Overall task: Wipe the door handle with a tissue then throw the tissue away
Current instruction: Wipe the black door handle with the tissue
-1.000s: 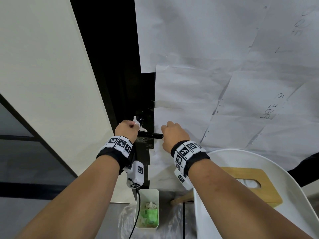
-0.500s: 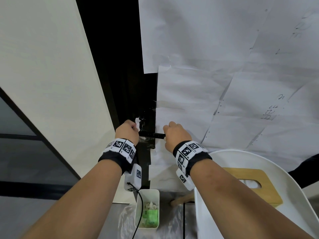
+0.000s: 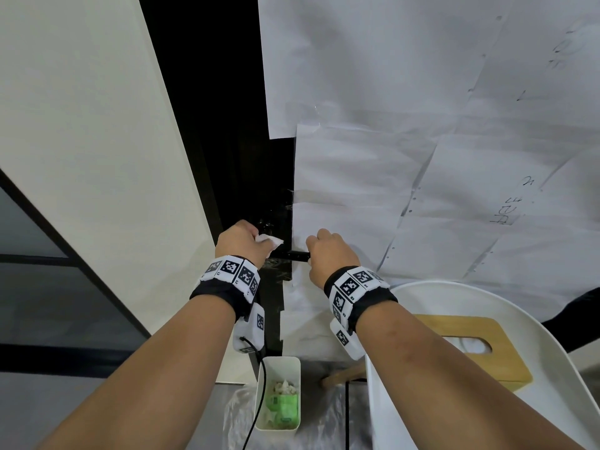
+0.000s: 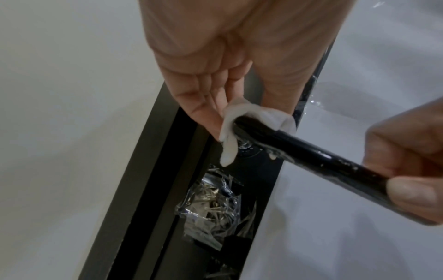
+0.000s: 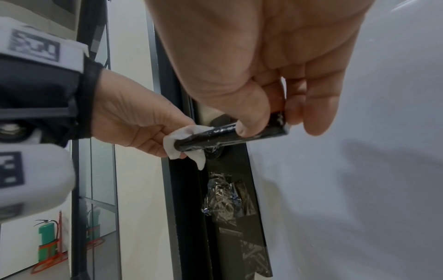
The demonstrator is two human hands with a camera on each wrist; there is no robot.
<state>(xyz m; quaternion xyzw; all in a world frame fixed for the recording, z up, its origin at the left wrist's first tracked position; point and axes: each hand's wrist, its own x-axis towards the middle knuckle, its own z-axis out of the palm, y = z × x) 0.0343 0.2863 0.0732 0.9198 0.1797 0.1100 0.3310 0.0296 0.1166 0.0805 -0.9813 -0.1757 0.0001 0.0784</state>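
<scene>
A black lever door handle [image 3: 292,255] [image 4: 309,155] [image 5: 223,135] sticks out from a dark door edge. My left hand [image 3: 242,243] [image 4: 230,106] [image 5: 141,130] holds a white tissue [image 3: 268,240] [image 4: 239,125] [image 5: 182,142] wrapped over the handle's left end, by the pivot. My right hand [image 3: 328,251] [image 5: 271,111] [image 4: 407,170] pinches the handle's free right end between thumb and fingers. A white bin [image 3: 293,365] with crumpled tissues and green wrappers stands on the floor below the handle.
Taped white paper sheets [image 3: 406,157] cover the door. Crumpled clear tape [image 4: 210,204] clings below the handle. A white chair [image 3: 454,293] carrying a wooden tissue box [image 3: 470,339] stands at the right. A cream wall [image 3: 81,141] is at the left, with a green extinguisher [image 5: 48,240] by a glass partition.
The tissue has shifted from sticking up above my left hand to lying over the handle's left end. My right hand keeps its hold on the handle's right end.
</scene>
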